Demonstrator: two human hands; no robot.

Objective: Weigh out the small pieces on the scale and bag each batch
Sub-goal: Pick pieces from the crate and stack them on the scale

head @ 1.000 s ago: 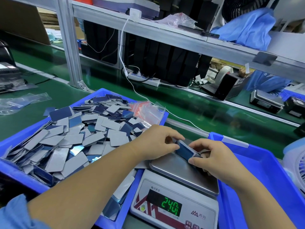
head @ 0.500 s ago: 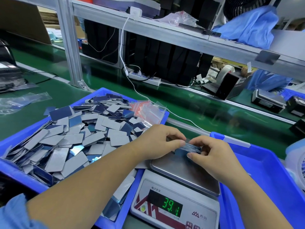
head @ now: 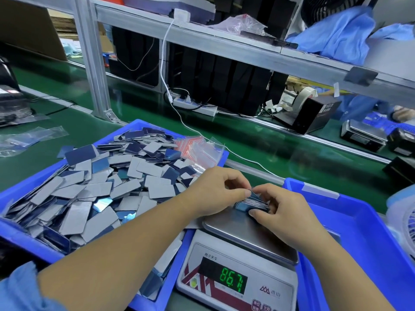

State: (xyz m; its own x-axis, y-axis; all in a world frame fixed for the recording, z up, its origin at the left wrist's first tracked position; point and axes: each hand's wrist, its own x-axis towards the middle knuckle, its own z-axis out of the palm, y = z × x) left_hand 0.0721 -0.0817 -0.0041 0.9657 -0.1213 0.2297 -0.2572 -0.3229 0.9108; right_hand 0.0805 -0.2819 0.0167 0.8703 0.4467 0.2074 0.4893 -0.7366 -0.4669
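Stainless weighing pan [head: 226, 227] of the digital scale [head: 235, 279] carries one small stack of pieces [head: 252, 204] at its far edge. Display [head: 232, 282] shows green digits, apparently 86.7; the stack is being handled, so the figure is not judged settled.

Left hand [head: 215, 194]: fingers curled, thumb and forefinger pinching the stack's near-left end. Right hand [head: 280, 207]: fingers curled over the stack's top and right side, thumb at its lower edge. Both hands clamp the same stack, which touches the pan.

Supply: left blue bin [head: 20, 241], just beside the scale, is heaped with loose grey and blue rectangular pieces [head: 94, 194]. A bundle of clear zip bags [head: 197, 149] with red seal strips lies at its far right corner. Right blue bin [head: 359, 243] shows bare blue interior where visible; no filled bag can be seen in it, though part is hidden by the right arm.

Assessment: this batch is at the weighing and squaring stage. Bagging of it is not yet done. The supply heap indicates most of the task remains outstanding.
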